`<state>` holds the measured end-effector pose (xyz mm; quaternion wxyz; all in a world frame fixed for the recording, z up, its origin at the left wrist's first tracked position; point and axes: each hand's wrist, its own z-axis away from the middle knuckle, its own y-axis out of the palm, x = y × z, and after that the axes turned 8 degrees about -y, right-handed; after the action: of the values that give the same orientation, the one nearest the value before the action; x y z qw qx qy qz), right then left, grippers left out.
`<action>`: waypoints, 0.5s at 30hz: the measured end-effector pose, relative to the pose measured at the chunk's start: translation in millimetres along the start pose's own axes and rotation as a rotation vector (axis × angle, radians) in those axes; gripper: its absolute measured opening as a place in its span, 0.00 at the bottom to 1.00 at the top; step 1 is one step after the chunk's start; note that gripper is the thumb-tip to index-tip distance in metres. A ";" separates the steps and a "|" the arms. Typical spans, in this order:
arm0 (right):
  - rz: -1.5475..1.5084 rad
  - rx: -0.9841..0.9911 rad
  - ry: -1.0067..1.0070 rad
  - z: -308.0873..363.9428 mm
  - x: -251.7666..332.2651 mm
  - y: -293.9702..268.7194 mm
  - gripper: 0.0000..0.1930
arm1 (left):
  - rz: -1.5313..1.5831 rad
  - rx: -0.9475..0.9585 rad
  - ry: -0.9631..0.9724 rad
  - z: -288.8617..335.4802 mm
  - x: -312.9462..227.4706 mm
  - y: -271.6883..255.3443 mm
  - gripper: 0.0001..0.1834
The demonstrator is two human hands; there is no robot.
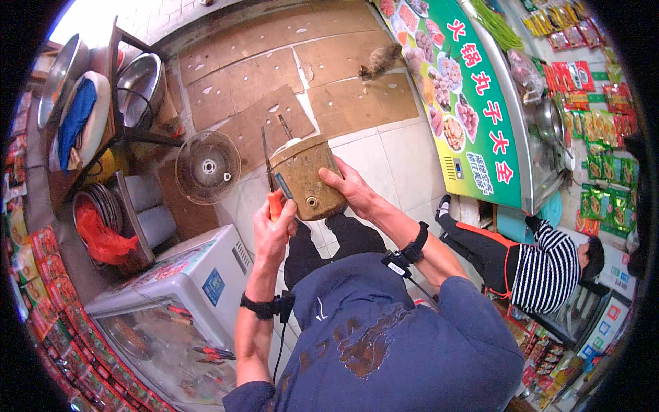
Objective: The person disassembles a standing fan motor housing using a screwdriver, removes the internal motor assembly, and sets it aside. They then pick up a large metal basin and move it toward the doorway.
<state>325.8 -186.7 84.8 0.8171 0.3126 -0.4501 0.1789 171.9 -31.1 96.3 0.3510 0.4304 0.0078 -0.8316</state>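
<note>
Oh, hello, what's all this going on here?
A person is handling a grimy brown housing with a metal shaft sticking out of its far end. The right hand grips its side, while the left hand holds an orange-handled tool close against the other side. A round wire grille lies on the floor ahead, to the left. Another person in a striped top is off to the right.

Your brown casing (302, 175) looks dull, rough and grimy. The orange handle (275, 204) on its left looks like smooth plastic. Your blue shirt (439, 360) is matt cloth with a shiny dark patch. Far left, the bowl (141, 72) is shiny metal. The far cardboard (240, 103) is dull; nearer tiles (371, 165) look smooth.
</note>
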 end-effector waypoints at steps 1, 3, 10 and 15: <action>0.056 -0.018 0.055 -2.8 5.7 -1.9 0.50 | 0.035 -0.015 -0.005 5.4 1.8 6.4 0.19; 0.078 0.147 0.035 -2.3 25.4 -12.9 0.50 | 0.075 -0.062 -0.004 17.7 9.0 20.6 0.18; 0.319 0.506 0.146 -27.4 105.7 -39.3 0.50 | 0.374 0.052 0.048 43.0 37.8 78.1 0.34; 0.519 0.651 0.155 -50.8 111.5 -63.3 0.51 | 0.372 0.105 -0.010 42.5 67.5 106.5 0.30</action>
<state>453.0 -198.3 136.9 0.6351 0.4162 -0.3710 0.5346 178.7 -163.7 105.2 0.4756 0.4382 -0.1172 -0.7537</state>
